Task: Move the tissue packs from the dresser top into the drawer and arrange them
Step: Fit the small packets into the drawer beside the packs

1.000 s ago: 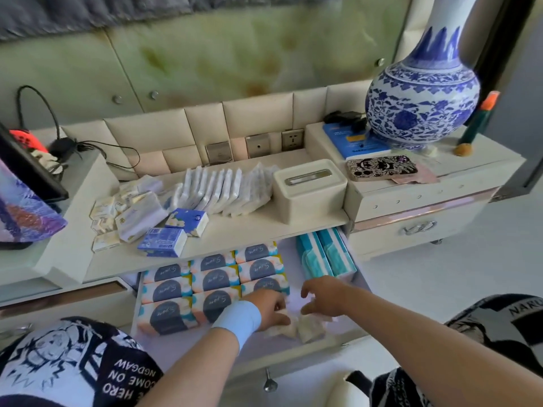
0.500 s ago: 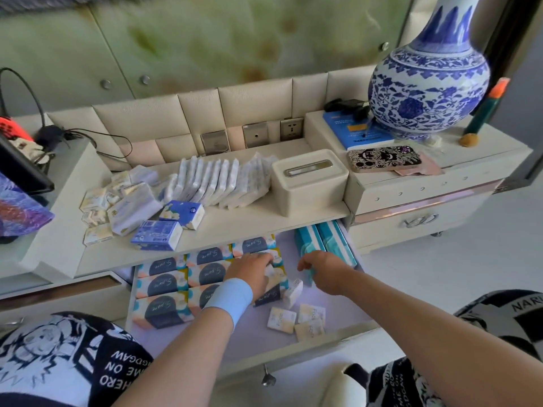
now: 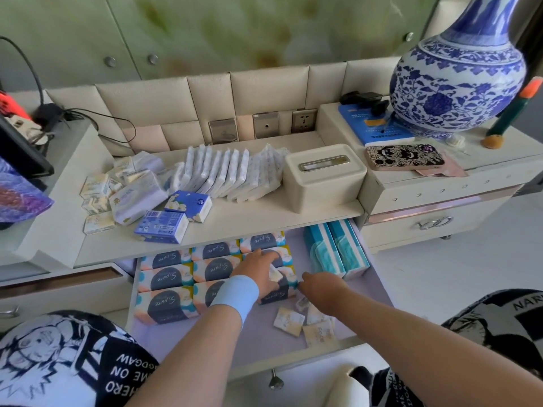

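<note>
left hand (image 3: 258,270) on tissue packs (image 3: 173,277), right hand (image 3: 321,286) beside

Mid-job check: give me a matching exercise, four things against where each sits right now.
Things
1. two teal tissue boxes
2. navy-and-peach soft tissue packs
3. two small blue rectangular tissue packs
4. blue-and-white porcelain vase

Places
A. dresser top, near its front edge
B. raised side cabinet on the right
C. left of the drawer, in rows
D. right of the drawer, towards the back

Pairs: 1-D, 2-C, 3-A, 4-B
</note>
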